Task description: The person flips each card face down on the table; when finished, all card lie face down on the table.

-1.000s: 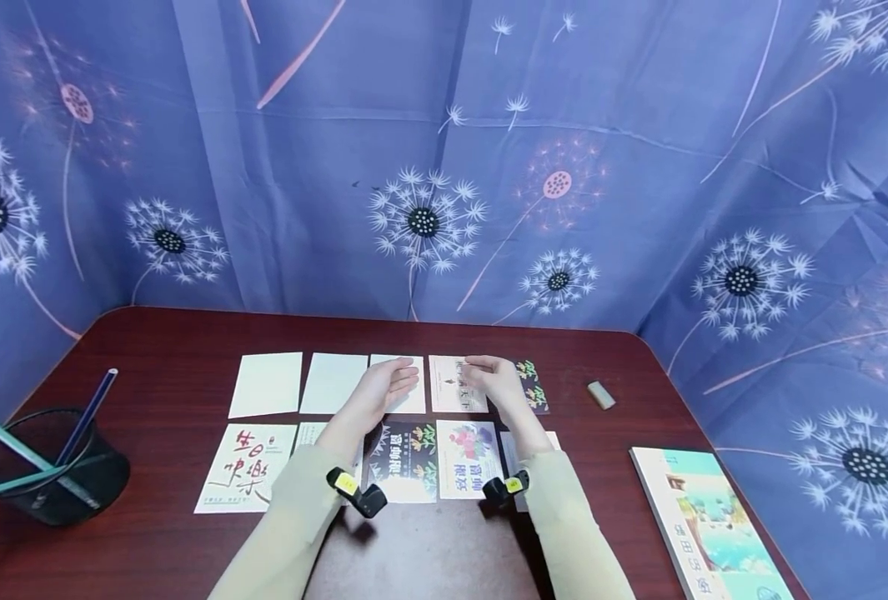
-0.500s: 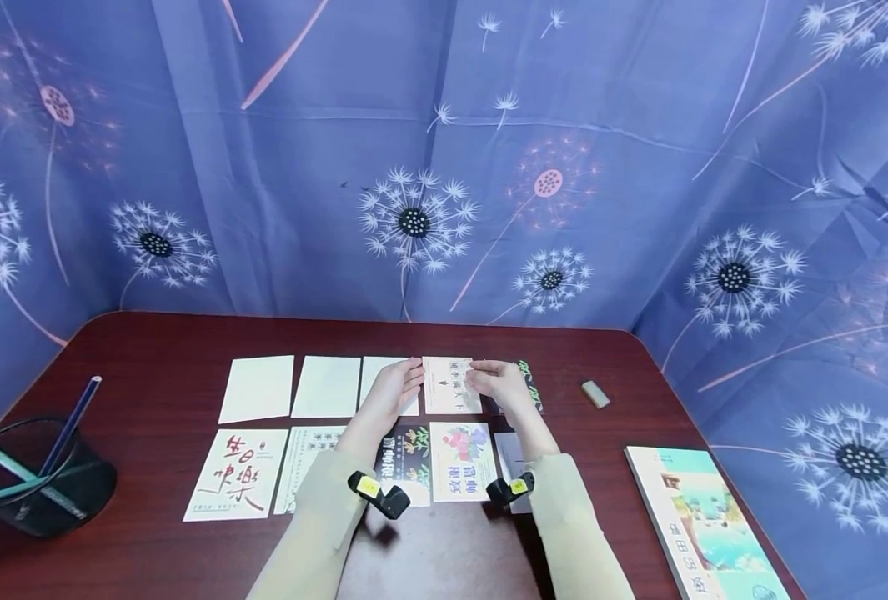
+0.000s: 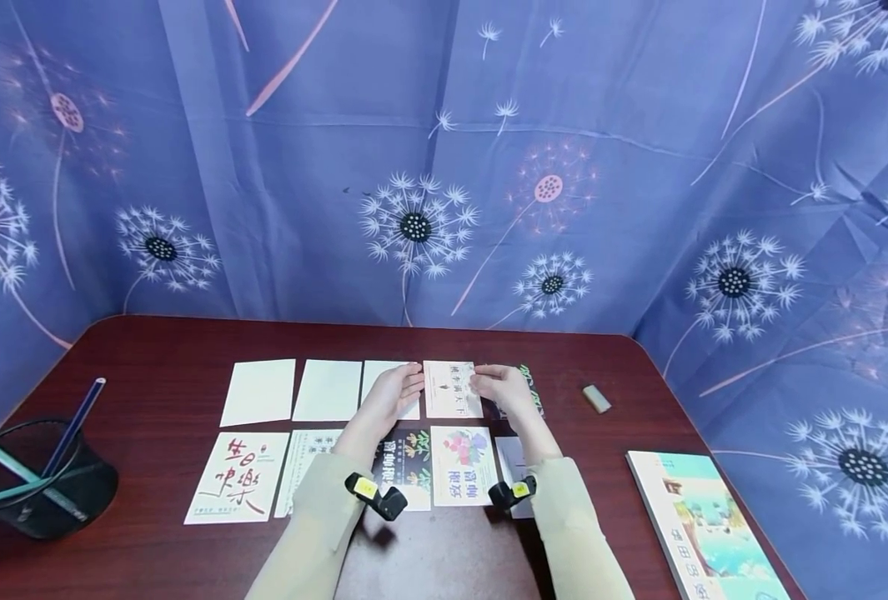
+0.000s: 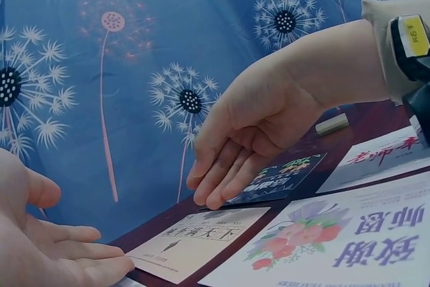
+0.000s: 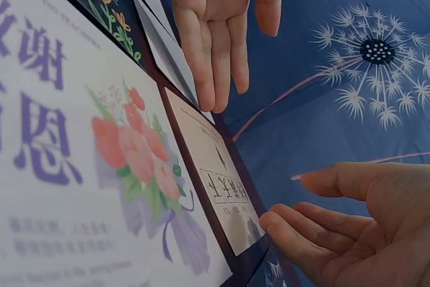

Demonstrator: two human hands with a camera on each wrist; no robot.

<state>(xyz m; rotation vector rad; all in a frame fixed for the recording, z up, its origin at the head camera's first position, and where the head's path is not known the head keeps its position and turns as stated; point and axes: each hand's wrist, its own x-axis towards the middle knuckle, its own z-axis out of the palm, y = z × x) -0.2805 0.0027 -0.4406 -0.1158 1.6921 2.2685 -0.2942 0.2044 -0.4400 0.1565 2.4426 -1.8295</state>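
Note:
A pale card with a line of printed characters (image 3: pixel 451 392) lies flat in the back row of cards. My left hand (image 3: pixel 388 397) is at its left edge, over part of a blank white card, with fingers extended. At the right edge is my right hand (image 3: pixel 511 392), fingers fairly straight with a slight bend, partly covering a dark flowered card (image 3: pixel 531 392). Both wrist views show the palms facing each other across the printed card (image 4: pixel 198 241), nothing gripped. Just in front of it lies a bouquet card (image 3: pixel 462 467).
Blank white cards (image 3: pixel 259 393) continue the back row leftward. The front row includes a red-lettered card (image 3: pixel 238 477) and a dark card (image 3: pixel 409 479). A mesh pen cup (image 3: pixel 76 492) stands left; an eraser (image 3: pixel 597 398) and a book (image 3: pixel 714 525) lie right.
My left hand has moved slightly right, to the left edge of the printed card. The right hand has hardly moved. Over the last half second little differs beyond a small camera shift.

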